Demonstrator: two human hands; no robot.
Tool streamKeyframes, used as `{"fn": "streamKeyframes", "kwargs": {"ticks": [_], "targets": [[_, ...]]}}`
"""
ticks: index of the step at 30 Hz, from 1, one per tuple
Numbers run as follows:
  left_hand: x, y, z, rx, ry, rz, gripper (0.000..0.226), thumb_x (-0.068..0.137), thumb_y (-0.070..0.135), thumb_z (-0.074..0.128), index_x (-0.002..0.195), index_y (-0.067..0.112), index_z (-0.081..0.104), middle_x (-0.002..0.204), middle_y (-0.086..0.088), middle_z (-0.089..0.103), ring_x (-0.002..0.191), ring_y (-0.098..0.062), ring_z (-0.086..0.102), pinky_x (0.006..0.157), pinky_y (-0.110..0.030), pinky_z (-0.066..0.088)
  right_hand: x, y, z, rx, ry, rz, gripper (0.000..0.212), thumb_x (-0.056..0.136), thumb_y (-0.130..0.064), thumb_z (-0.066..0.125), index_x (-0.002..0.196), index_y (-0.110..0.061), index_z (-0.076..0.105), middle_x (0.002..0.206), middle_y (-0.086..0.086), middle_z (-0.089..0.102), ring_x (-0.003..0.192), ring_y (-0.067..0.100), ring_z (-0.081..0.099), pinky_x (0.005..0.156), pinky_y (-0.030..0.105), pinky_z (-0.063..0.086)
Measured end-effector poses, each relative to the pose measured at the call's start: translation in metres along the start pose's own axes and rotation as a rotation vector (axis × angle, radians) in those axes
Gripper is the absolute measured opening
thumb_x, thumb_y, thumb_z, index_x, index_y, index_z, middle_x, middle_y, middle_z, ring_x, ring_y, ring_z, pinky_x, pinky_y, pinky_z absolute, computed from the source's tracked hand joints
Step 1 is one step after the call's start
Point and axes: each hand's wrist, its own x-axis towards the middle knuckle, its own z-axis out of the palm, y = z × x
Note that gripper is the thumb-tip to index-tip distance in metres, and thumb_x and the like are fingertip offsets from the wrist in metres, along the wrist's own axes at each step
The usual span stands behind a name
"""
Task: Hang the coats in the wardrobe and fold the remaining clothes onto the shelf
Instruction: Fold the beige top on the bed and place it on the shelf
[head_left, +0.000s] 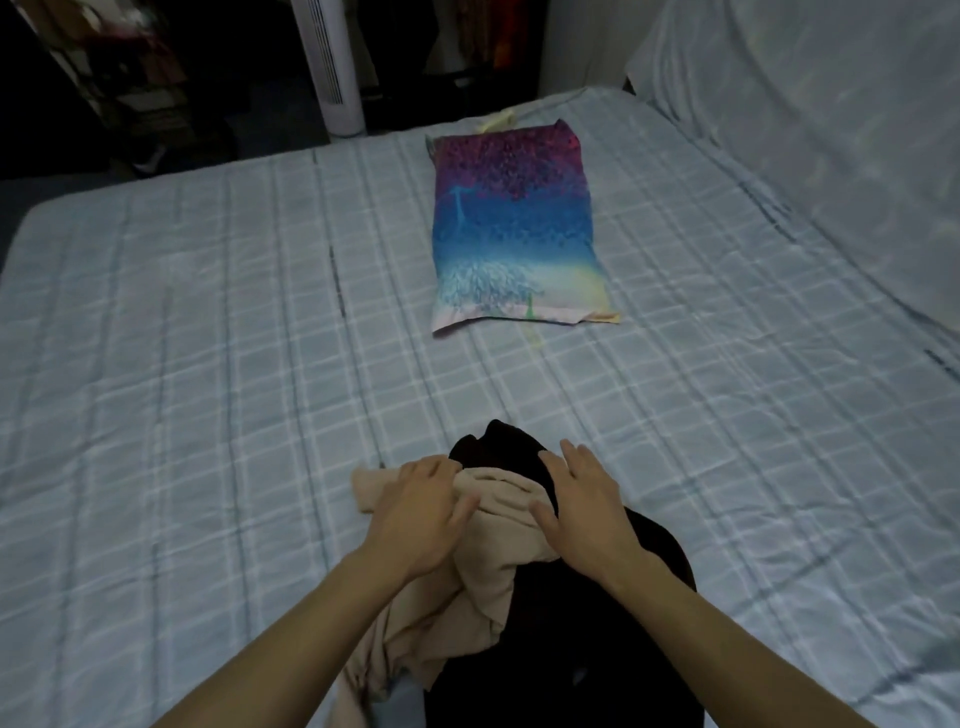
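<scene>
Your left hand (421, 512) rests on the crumpled beige soft-cloth garment (498, 499). Its grip is slack: the fingers lie bent over the fabric with the thumb held apart, and no pinch shows. Your right hand (582, 506) lies beside it with its grip spread. The fingers are straight and fanned over the black garment (571, 649) and the thumb touches the beige cloth.

Both garments sit in one heap at the near edge of the bed with the pale blue checked sheet (208, 364), right in front of you. The beige piece is draped over the black one and trails down on the left towards the bottom of the view. A rounded black fold pokes out just beyond your fingertips.

Further across the bed, well apart from the heap, lies a rectangular pillow printed in purple, blue and pale yellow (514, 228). A small pale yellow cloth (496, 123) peeks out at its far end.

Past the far edge of the bed stands a white tower fan (332, 67). To the right of the fan is a dark opening with hanging clothes (509, 36). To its left are dim shelves of jumbled items (130, 67), too dark to make out. On your right a large pale blue draped sheet (831, 130) rises beside the bed.
</scene>
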Motion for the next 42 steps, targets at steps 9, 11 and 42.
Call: {"fn": "streamKeyframes", "kwargs": {"ticks": [9, 11, 42], "targets": [[0.077, -0.032, 0.050, 0.091, -0.164, 0.020, 0.038, 0.099, 0.038, 0.046, 0.134, 0.025, 0.048, 0.138, 0.001, 0.050, 0.122, -0.021, 0.044, 0.096, -0.041, 0.044, 0.074, 0.035, 0.054, 0.040, -0.118, 0.030, 0.062, 0.098, -0.036, 0.052, 0.152, -0.020, 0.026, 0.160, 0.010, 0.022, 0.146, 0.026, 0.022, 0.118, 0.037, 0.022], [0.091, -0.039, 0.058, 0.155, -0.205, 0.049, 0.038, 0.098, 0.035, 0.047, 0.134, 0.024, 0.049, 0.139, -0.001, 0.050, 0.123, -0.024, 0.044, 0.096, -0.041, 0.043, 0.082, 0.040, 0.069, 0.043, -0.189, 0.010, 0.063, 0.096, -0.033, 0.054, 0.151, -0.020, 0.029, 0.155, 0.010, 0.031, 0.142, 0.025, 0.029, 0.115, 0.037, 0.028], [-0.039, -0.022, -0.090, -0.124, 0.480, 0.126, 0.012, 0.081, 0.024, 0.047, 0.091, 0.027, 0.053, 0.087, 0.010, 0.050, 0.074, -0.016, 0.053, 0.068, -0.040, 0.046, 0.023, -0.066, -0.035, 0.421, 0.288, -0.351, 0.005, 0.090, -0.018, 0.064, 0.086, -0.016, 0.062, 0.084, 0.001, 0.059, 0.076, 0.014, 0.054, 0.066, 0.026, 0.037]]}}
